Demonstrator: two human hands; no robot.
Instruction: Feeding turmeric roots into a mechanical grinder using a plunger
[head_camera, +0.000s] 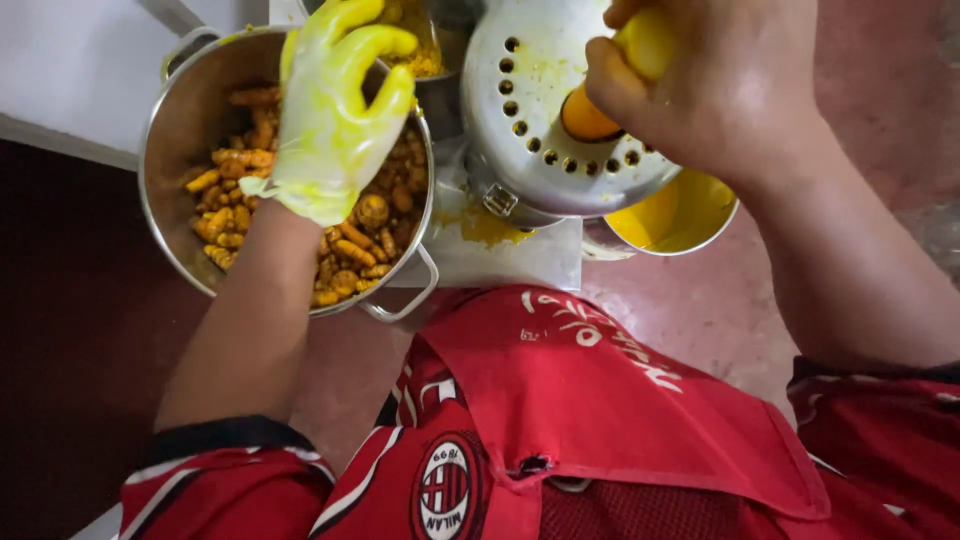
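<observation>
My left hand (335, 110) wears a thin glove stained yellow and hovers with fingers apart over a steel pot (170, 130) full of orange-yellow turmeric roots (350, 250). It holds nothing that I can see. My right hand (720, 80), bare, is closed around a yellow-orange pusher (600, 105) pressed down into the perforated steel lid of a juicer (530, 140). A steel bowl (700, 215) with bright yellow liquid or paste sits under the juicer's right edge.
The juicer stands on a white base (500, 260) smeared with yellow. Another container of yellow pulp (425, 60) sits behind, between pot and juicer. A white surface (70, 70) lies at the top left. My red apron and shirt fill the bottom.
</observation>
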